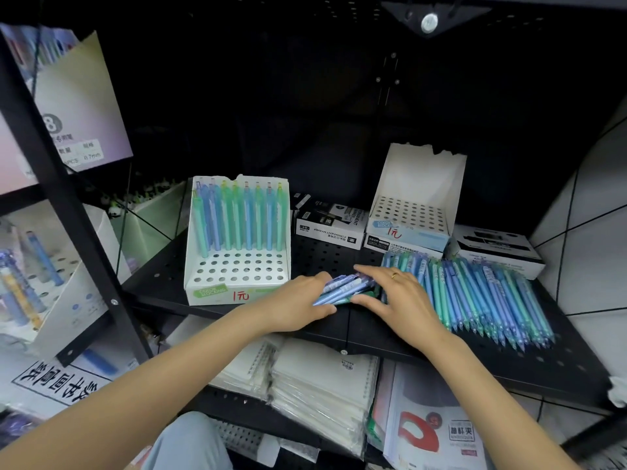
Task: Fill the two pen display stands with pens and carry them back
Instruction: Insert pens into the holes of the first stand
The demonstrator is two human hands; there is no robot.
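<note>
- Blue and green pens (475, 296) lie in a loose heap on the black perforated shelf (339, 256), their long axes running from the shelf's back toward its front edge, tips forward.
- The left hand (298, 300) grips a small bundle (346, 288) of pens, fingers curled round it; the bundle lies nearly crosswise to the heap.
- The right hand (397, 293) rests on the bundle's far end with fingers fairly straight, steadying it; whether its thumb pinches a pen underneath is hard to tell.
- The left stand (237, 239) sits just left of the left hand, its back rows holding upright pens, its front rows of holes bare.
- The right stand (412, 205) sits farther back on flat marker boxes (330, 225), and shows no pens.
- The move to come likely turns on this: the bundle lies flat, but the holes face up, so each pen must be tipped upright. The left stand is nearer the left hand; the heap lies beside the right.
</note>
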